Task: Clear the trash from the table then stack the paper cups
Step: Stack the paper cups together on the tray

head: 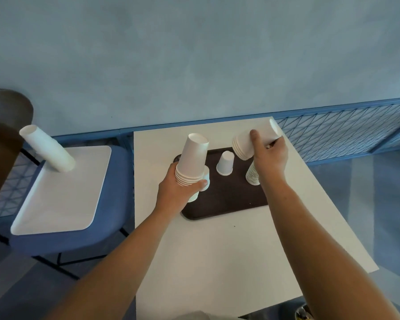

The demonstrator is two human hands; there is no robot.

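My left hand [178,192] grips an upside-down stack of white paper cups [193,158] by its rims, above the left end of the dark brown tray [229,199]. My right hand [269,155] holds a second stack of white cups [255,140], tilted on its side, above the tray's far right. One small cup [225,163] stands upside down on the tray between my hands. Another stack of cups [252,175] stands on the tray under my right wrist. A further cup [206,179] is partly hidden behind my left hand.
The tray lies on a white table [217,262]. To the left, a blue chair [116,204] carries a white tray [65,192] with a long leaning stack of cups [47,148]. A blue wire fence [344,132] runs behind. A dark round object [5,112] is far left.
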